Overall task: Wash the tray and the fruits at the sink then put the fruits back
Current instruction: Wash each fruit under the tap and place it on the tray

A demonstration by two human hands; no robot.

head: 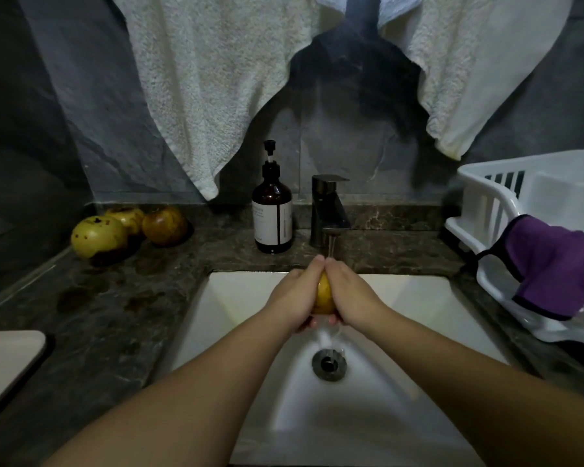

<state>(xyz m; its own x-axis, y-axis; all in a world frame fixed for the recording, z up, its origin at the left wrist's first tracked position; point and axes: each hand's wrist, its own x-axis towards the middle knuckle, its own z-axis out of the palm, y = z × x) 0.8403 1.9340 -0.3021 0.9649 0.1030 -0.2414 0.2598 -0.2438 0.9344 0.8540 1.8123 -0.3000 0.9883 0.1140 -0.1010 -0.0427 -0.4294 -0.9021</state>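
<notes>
A yellow fruit [324, 295] is clasped between both my hands over the white sink [418, 305], right under the running tap [329, 210]. My left hand [295, 293] wraps its left side and my right hand [353, 294] wraps its right side, fingertips meeting on top. Water streams off below them toward the drain [329, 365]. Three more yellow-brown spotted fruits [98, 235] lie on the dark counter at the back left. A white tray corner [7, 362] shows at the left edge.
A brown soap pump bottle [272, 215] stands left of the tap. A white dish rack [520, 210] with a purple cloth [553, 264] draped over it sits at the right. White towels [199, 79] hang above the counter.
</notes>
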